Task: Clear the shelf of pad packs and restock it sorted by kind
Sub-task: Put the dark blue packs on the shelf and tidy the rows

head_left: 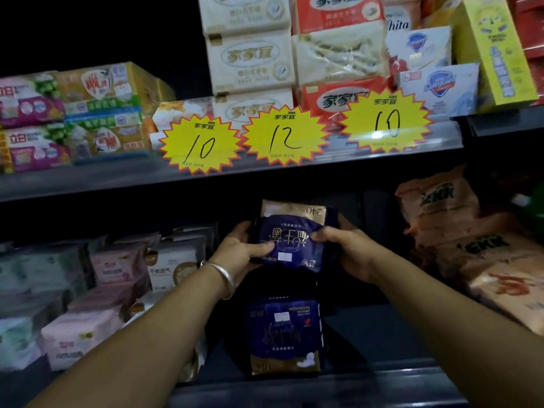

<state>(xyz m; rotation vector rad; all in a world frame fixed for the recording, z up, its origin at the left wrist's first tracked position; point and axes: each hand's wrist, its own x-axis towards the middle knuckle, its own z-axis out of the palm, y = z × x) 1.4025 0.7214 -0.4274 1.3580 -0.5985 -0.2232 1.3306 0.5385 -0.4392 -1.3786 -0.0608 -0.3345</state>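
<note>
Both hands are on the same dark blue pad pack, held up inside the lower shelf opening. The left hand grips its left edge with the thumb pressed across the front, and the right hand pinches the right edge, thumb on the face. The print reads upside down from here, gold band at the top.

Directly below, a second blue pack of what looks like the same kind stands at the shelf's front lip, gold band at the bottom. So the sensible play appears to be turning the held pack the right way up and setting it with its twin, squared and face out, rather than letting it drift toward the pink and white packs stacked to the left.

It's a soft pack, glossy film that crinkles under the thumbs, so even pressure on both edges should keep it flat. Off to the right, bulky orange bags in slack plastic slump on each other. Overhead, boxy soap packs sit behind spiky yellow price tags.
</note>
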